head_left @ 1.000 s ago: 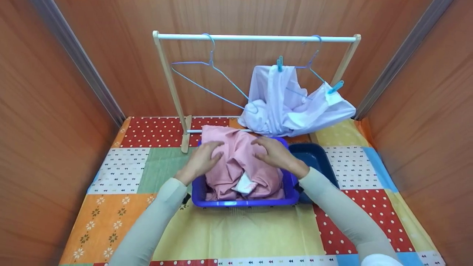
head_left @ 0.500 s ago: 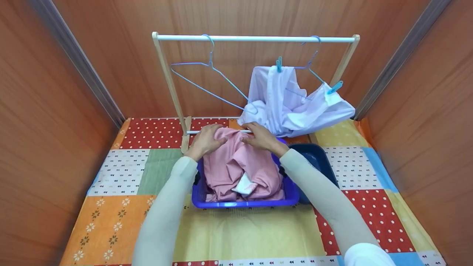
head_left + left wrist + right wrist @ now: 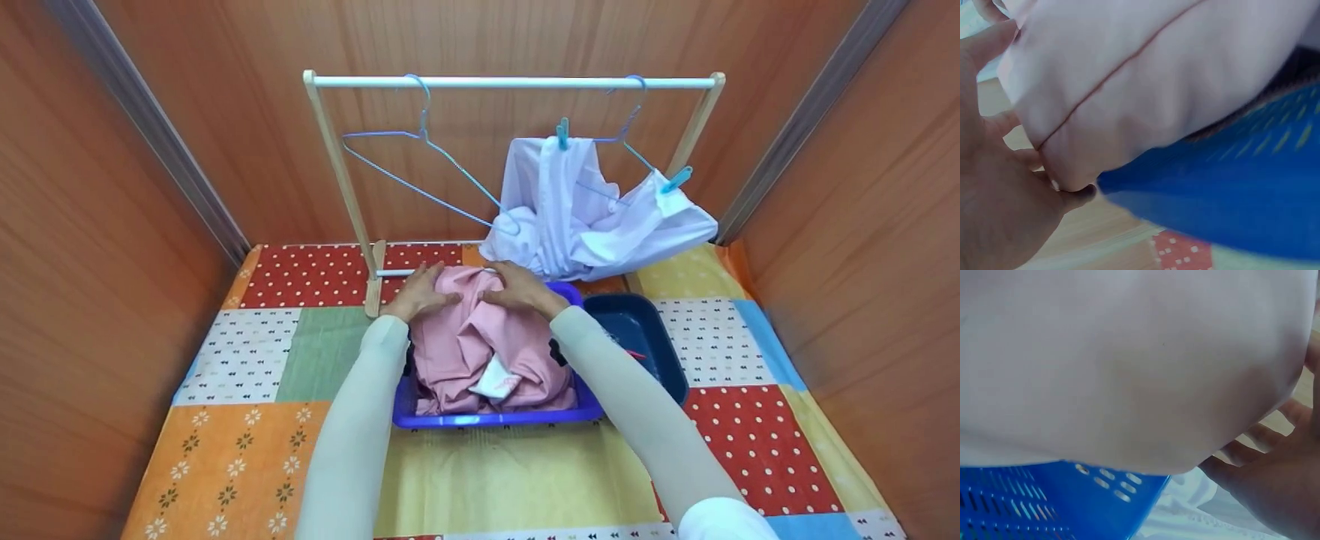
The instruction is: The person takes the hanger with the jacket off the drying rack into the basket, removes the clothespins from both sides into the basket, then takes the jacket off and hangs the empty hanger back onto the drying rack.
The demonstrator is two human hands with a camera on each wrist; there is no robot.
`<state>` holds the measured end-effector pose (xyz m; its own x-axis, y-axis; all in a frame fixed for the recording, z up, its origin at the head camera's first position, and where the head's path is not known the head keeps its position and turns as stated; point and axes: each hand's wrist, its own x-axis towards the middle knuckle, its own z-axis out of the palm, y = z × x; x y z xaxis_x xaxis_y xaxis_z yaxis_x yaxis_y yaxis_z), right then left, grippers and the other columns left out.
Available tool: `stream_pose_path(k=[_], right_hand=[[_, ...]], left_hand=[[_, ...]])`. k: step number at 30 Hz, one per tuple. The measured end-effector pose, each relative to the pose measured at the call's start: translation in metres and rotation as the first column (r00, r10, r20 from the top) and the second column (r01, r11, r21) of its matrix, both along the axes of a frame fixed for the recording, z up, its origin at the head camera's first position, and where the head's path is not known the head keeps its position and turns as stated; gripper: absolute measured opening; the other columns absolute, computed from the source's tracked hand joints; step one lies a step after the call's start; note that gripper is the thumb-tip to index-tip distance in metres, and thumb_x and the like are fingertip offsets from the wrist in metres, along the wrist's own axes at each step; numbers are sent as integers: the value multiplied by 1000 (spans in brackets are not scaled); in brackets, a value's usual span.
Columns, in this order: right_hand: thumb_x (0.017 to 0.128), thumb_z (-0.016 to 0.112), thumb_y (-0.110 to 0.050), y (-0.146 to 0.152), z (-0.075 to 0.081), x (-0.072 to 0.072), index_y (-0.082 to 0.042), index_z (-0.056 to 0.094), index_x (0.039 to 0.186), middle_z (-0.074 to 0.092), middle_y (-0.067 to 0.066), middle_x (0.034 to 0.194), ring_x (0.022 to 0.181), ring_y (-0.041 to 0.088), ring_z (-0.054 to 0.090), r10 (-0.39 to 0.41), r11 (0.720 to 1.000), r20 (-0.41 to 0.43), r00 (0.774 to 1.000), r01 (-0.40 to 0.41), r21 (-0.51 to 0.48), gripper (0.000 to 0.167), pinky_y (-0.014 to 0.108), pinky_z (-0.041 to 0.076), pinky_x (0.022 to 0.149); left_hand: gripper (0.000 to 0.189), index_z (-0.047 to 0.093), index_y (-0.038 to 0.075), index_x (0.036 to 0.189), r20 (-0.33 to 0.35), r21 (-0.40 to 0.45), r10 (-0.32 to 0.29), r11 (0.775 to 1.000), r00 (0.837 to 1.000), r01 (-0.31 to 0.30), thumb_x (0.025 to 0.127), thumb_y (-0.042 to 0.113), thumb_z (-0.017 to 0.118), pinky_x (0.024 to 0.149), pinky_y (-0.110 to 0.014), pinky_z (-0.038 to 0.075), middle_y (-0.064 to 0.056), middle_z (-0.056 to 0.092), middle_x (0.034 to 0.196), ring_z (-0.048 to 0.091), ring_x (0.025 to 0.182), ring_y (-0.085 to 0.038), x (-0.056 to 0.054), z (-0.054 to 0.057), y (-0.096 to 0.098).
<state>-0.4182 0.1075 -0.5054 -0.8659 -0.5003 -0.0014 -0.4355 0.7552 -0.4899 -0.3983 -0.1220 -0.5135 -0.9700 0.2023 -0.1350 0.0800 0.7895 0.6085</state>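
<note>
A pink garment (image 3: 465,337) lies bunched in a blue plastic basket (image 3: 495,420), with a white patch (image 3: 496,377) showing near its front. My left hand (image 3: 421,295) holds the garment's far left edge, fingers bent around it. Across from it, my right hand (image 3: 521,289) grips the far right part, thumb toward the middle. In the left wrist view, the left hand (image 3: 1005,180) has several fingertips tucked behind the cloth. The right wrist view shows the right hand (image 3: 1275,467) with its fingers passing behind the cloth's edge.
Behind the basket stands a rack with a white rail (image 3: 517,82). A bare blue hanger (image 3: 450,150) hangs at left. White cloth (image 3: 559,217) is clipped to another hanger with turquoise pegs (image 3: 563,133). A dark tray (image 3: 667,352) with a red item (image 3: 635,355) sits right of the basket.
Both hands have moved away from me to the garment's far edge and come closer together. The fingers, earlier spread over the cloth, now bend around its edge. The garment has hardly moved.
</note>
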Motion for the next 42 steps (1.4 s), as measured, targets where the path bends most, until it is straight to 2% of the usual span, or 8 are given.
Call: stream_pose_path(k=[8, 17, 21, 25, 30, 32, 38, 42], right_hand=[[95, 60, -18, -2, -5, 2, -7, 44, 146, 56, 20, 139, 129, 40, 53, 4, 1000, -32, 999, -4, 9, 55, 47, 39, 112], [98, 56, -10, 13, -2, 6, -9, 52, 139, 70, 22, 99, 96, 38, 66, 40, 996, -171, 984, -52, -70, 41, 50, 51, 90], [98, 56, -7, 20, 3, 12, -10, 53, 139, 68, 19, 85, 82, 33, 63, 69, 989, -199, 978, -94, -115, 41, 49, 51, 80], [96, 56, -4, 26, 6, 21, -9, 51, 141, 69, 21, 87, 79, 37, 65, 114, 983, -282, 953, -149, -106, 45, 51, 53, 78], [93, 56, 2, 30, 9, 38, -13, 53, 141, 70, 16, 119, 103, 36, 68, 187, 975, -353, 917, -218, -49, 51, 47, 54, 92], [92, 56, 3, 31, 10, 47, -15, 55, 140, 66, 12, 130, 114, 31, 65, 232, 967, -339, 912, -254, -22, 51, 44, 51, 98], [98, 56, -10, 35, 6, 72, -12, 57, 137, 66, 10, 129, 118, 27, 63, 335, 942, -312, 889, -326, 83, 39, 43, 50, 101], [101, 54, -29, 39, 0, 86, -12, 52, 142, 59, 12, 139, 130, 30, 54, 366, 928, -237, 900, -337, 157, 45, 47, 41, 111]], left_hand=[[46, 56, 8, 138, -155, -32, 3, 999, 988, -8, 94, 21, 62, 111, -49, 40, -17, 60, 136, 54, 129, -35, 1, -3, 1], [33, 65, 5, 125, -356, -32, -97, 995, 929, 92, 93, 9, 62, 102, -48, 47, -16, 70, 120, 64, 115, -36, 8, 10, 10], [33, 64, 7, 127, -374, -25, -138, 990, 917, 138, 94, 10, 60, 103, -49, 46, -15, 69, 122, 64, 116, -36, 19, 22, 12], [34, 63, 11, 130, -385, -71, -186, 983, 904, 171, 96, 12, 59, 101, -50, 48, -13, 68, 125, 64, 115, -35, 33, 30, 15], [36, 62, 16, 133, -404, -143, -274, 961, 873, 236, 98, 14, 56, 100, -51, 49, -12, 66, 129, 62, 118, -36, 54, 30, 17], [36, 62, 17, 133, -391, -169, -306, 951, 868, 260, 97, 15, 57, 99, -51, 50, -12, 67, 129, 63, 117, -36, 63, 28, 18], [24, 66, 19, 120, -341, -223, -382, 920, 859, 321, 98, 28, 59, 90, -51, 54, -6, 72, 116, 67, 108, -31, 90, 18, 22], [38, 61, 19, 133, -282, -285, -428, 892, 859, 351, 98, 36, 57, 96, -51, 52, -6, 66, 130, 63, 119, -30, 106, 9, 24]])
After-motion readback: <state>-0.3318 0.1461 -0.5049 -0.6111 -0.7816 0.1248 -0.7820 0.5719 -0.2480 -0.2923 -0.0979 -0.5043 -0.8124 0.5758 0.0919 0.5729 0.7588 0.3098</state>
